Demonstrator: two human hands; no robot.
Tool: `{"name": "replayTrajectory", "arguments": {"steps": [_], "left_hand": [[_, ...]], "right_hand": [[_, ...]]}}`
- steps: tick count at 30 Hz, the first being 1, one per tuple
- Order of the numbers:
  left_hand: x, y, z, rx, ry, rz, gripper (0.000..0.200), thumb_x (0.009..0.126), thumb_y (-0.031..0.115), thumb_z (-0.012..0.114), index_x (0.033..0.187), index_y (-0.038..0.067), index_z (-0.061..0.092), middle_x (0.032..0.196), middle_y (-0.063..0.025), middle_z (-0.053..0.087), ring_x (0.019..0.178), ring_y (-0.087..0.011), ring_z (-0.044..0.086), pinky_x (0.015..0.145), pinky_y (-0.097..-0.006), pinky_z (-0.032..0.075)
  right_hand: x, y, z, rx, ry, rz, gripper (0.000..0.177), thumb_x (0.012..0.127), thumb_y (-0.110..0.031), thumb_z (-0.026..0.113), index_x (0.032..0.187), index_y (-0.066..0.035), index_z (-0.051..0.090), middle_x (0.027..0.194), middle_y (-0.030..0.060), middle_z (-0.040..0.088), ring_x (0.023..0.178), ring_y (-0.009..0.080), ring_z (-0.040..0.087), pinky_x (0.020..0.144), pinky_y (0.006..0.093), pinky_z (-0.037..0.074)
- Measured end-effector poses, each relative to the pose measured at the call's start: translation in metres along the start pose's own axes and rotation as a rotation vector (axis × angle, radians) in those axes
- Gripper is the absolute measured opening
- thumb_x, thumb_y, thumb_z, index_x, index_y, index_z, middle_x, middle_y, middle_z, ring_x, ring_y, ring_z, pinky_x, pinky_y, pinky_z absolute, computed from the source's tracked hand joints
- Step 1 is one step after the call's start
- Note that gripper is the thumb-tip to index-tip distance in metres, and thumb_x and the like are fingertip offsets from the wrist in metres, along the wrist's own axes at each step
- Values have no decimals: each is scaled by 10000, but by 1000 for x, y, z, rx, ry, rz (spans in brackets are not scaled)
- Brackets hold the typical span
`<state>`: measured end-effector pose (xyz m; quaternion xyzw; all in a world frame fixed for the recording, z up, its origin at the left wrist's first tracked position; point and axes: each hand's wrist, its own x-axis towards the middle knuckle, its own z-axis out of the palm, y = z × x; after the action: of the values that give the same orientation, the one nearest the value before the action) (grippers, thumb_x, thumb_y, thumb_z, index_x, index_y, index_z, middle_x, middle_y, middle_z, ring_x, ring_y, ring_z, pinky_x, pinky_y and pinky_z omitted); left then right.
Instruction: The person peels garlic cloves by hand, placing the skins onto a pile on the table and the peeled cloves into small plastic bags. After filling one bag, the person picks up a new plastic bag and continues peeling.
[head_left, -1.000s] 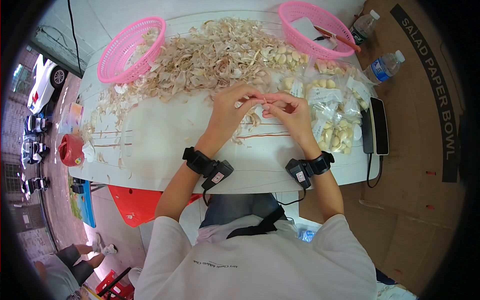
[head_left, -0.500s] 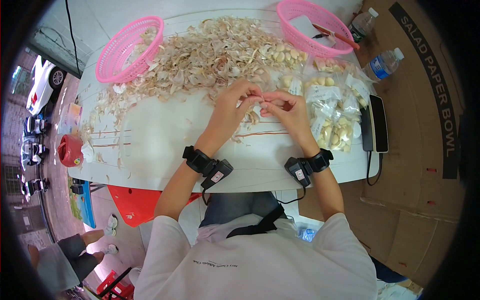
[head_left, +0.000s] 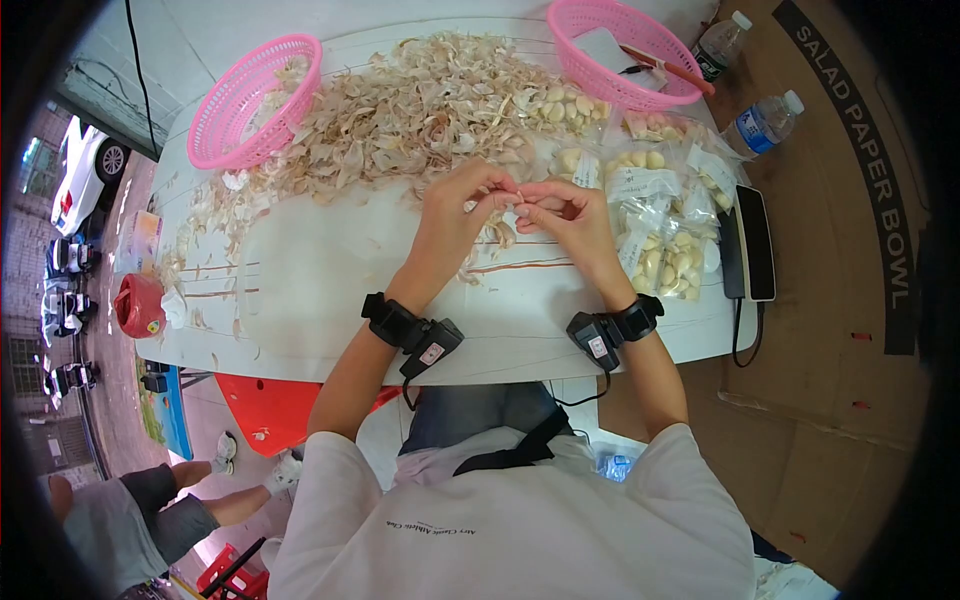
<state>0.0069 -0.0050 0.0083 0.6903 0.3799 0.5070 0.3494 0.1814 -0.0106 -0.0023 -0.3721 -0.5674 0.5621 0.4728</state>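
Both hands meet over the middle of the white worktop [head_left: 330, 280]. The left hand [head_left: 455, 215] and the right hand [head_left: 572, 215] each have thumb and fingertips closed in a tight pinch grip on one small garlic clove [head_left: 513, 200]. The clove is held just above the surface between them, and it is too small to tell how much skin it carries. Judging by what lies around, much of the peeling looks done. A broad heap of papery skins [head_left: 400, 110] covers the far half of the worktop and spills toward the left basket [head_left: 255, 100]. A small pile of bare cloves [head_left: 562, 103] sits beside the right basket [head_left: 620, 55]. Several clear bags [head_left: 665, 255] holding peeled cloves lie just right of the right hand, some with paper labels. No whole bulbs or unpeeled cloves can be made out apart from the one in hand, so how much is left cannot be told. The loose bare cloves are not yet bagged. Beyond the bags lie a dark phone-like device [head_left: 757, 245] and two water bottles [head_left: 765, 120].
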Motion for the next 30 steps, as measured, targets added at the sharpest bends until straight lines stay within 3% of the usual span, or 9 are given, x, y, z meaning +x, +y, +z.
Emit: {"name": "replayTrajectory", "arguments": {"steps": [13, 21, 30], "left_hand": [[1, -3, -1, -29, -7, 14, 85, 787, 13, 647, 846, -12, 591, 794, -72, 596, 704, -160, 591, 621, -275, 478], [2, -2, -3, 46, -65, 40, 71, 771, -64, 573, 826, -28, 546, 773, -79, 546, 695, -174, 553, 623, -279, 440], [2, 0, -3, 72, -88, 64, 64, 777, -54, 556, 826, -24, 528, 771, -96, 526, 698, -200, 538, 632, -293, 422]], "right_hand": [[0, 0, -1, 12, -7, -6, 204, 828, 16, 639, 1025, 65, 621, 892, 113, 674, 781, 161, 671, 694, 257, 572], [0, 2, 0, 14, -11, 0, 192, 823, 17, 647, 1008, 63, 624, 876, 119, 675, 768, 157, 671, 683, 257, 571], [-1, 2, 0, 3, -19, 3, 188, 831, 17, 637, 1011, 68, 618, 866, 132, 676, 770, 167, 671, 691, 268, 575]]}}
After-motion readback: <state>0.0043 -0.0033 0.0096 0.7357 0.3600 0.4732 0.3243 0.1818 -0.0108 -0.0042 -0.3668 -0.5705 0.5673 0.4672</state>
